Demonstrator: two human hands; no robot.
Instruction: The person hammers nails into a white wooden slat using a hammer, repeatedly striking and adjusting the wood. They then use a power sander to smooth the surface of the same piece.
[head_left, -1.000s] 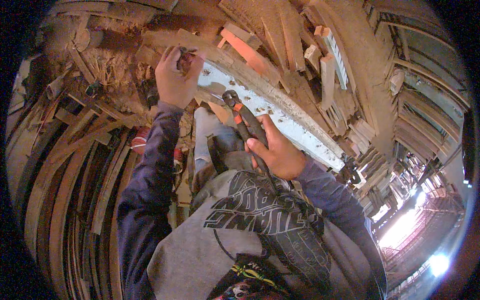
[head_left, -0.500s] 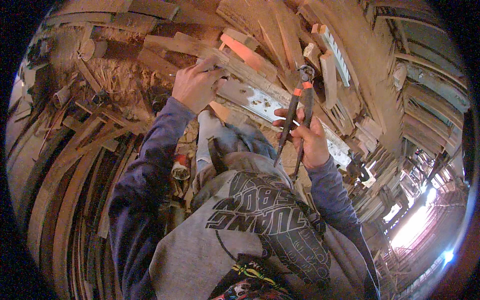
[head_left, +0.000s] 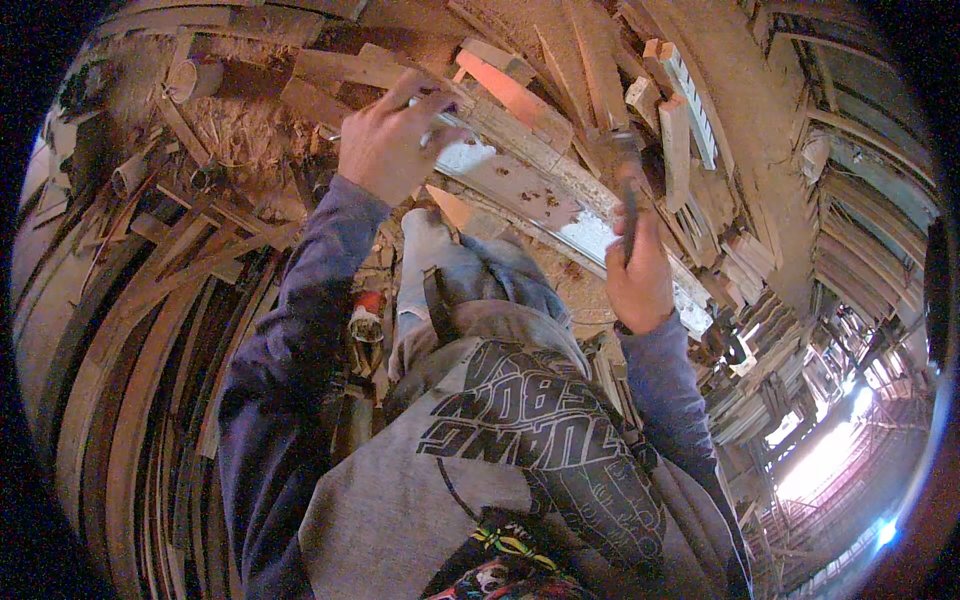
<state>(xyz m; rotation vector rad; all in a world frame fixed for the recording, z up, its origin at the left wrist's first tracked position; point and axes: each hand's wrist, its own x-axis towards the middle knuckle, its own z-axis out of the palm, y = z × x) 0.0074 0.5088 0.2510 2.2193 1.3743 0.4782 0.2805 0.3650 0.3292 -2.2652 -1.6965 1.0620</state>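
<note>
My right hand (head_left: pixel 643 282) grips a pair of pincers by the dark handles, with the pincers (head_left: pixel 629 195) upright and their metal head pointing away from me. They are smeared by motion, and the handles partly overlap. To the left, my left hand (head_left: pixel 385 140) is raised with curled fingers above the near end of a long plank. A thin, pale piece sticks out beside it, too blurred to name. The plank (head_left: pixel 530 190) runs from under my left hand towards the right, with bright patches and several dark bits on its top.
Beyond the plank lies an orange-lit wood block (head_left: pixel 510 92) among timber offcuts. A pale slotted strip (head_left: pixel 688 95) rests at the far right. Long boards (head_left: pixel 110 400) fill the left side. A red and white can (head_left: pixel 366 318) stands by my leg.
My right hand has moved slightly right and turned the pincers, bringing the spread handles nearly into line. My left hand has lifted a little, farther from me.
</note>
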